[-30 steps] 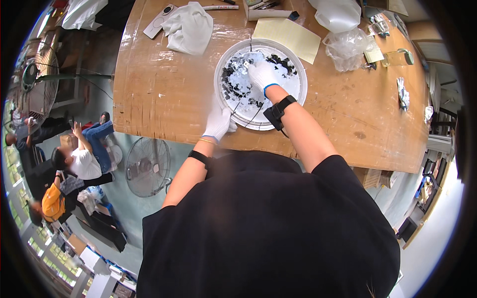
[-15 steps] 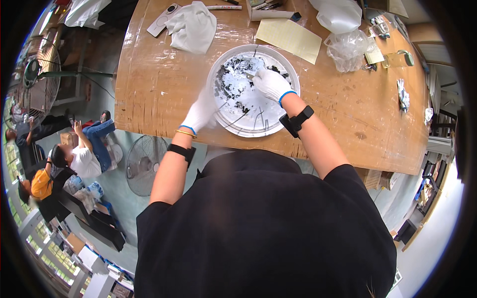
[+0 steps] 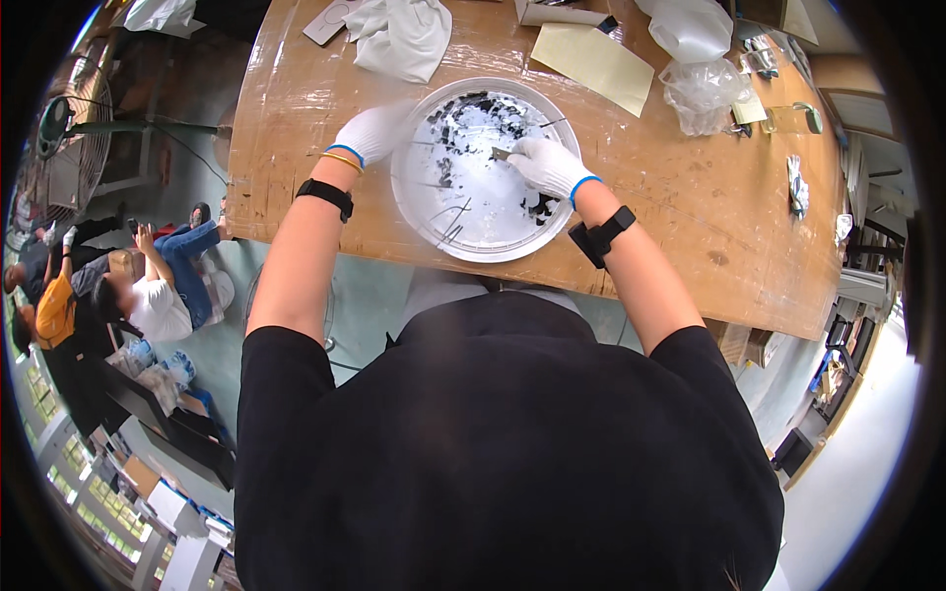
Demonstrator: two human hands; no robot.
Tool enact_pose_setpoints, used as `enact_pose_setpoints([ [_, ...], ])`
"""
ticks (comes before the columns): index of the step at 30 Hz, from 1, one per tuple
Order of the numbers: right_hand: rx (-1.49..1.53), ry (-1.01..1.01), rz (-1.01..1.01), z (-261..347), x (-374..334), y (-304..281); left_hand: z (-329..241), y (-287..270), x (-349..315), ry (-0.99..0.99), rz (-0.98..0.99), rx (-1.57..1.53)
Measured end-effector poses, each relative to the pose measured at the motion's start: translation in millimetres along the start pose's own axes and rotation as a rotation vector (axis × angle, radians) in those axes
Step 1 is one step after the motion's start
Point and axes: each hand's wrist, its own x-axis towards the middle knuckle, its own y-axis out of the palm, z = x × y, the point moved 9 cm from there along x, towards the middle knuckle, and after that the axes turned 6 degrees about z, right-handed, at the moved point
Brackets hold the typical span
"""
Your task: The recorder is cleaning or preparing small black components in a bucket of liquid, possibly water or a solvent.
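A round white tray (image 3: 409, 202) with a raised rim lies before me on the table. Its pale inside carries black flakes and patches (image 3: 478, 106), plus several thin dark strands (image 3: 451, 225) near the front. My right hand (image 3: 547, 167), in a white knitted glove with a blue cuff, reaches over the tray and pinches a small metal blade (image 3: 501, 154) that points left at the pale surface. At the tray's upper left rim is my left hand (image 3: 374, 136), gloved likewise. Motion smears its fingers, so whether they grip the rim cannot be made out.
Beyond the tray lie a crumpled white cloth (image 3: 399, 39), a yellowish paper sheet (image 3: 596, 67) and clear plastic bags (image 3: 702, 94). A pair of gloves (image 3: 798, 187) rests far right on the wooden table (image 3: 680, 231). Seated people (image 3: 163, 300) and a fan (image 3: 84, 138) are off to the left.
The tray has turned clockwise, its strands and black patches shifting round. My left hand has moved up along the left rim. The right hand still pinches the blade over the tray.
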Motion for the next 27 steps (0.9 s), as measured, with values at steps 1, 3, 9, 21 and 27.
enact_pose_setpoints([
  [1, -0.005, -0.004, 0.007, 7, -4, 11, 12, 10, -6, -0.008, -0.003, -0.004],
  [3, -0.088, -0.078, -0.097, 16, -10, 21, 25, 2, -18, -0.014, -0.280, -0.051],
  [9, 0.157, -0.031, -0.130, 14, -12, 61, 65, 93, -95, -0.374, -0.144, -0.374],
  [21, -0.070, -0.048, -0.332, 28, 9, 77, 12, 148, -105, -0.434, -0.019, -1.021],
  [27, -0.070, -0.061, -0.374, 39, 12, 72, 6, 135, -103, -0.355, -0.084, -0.900],
])
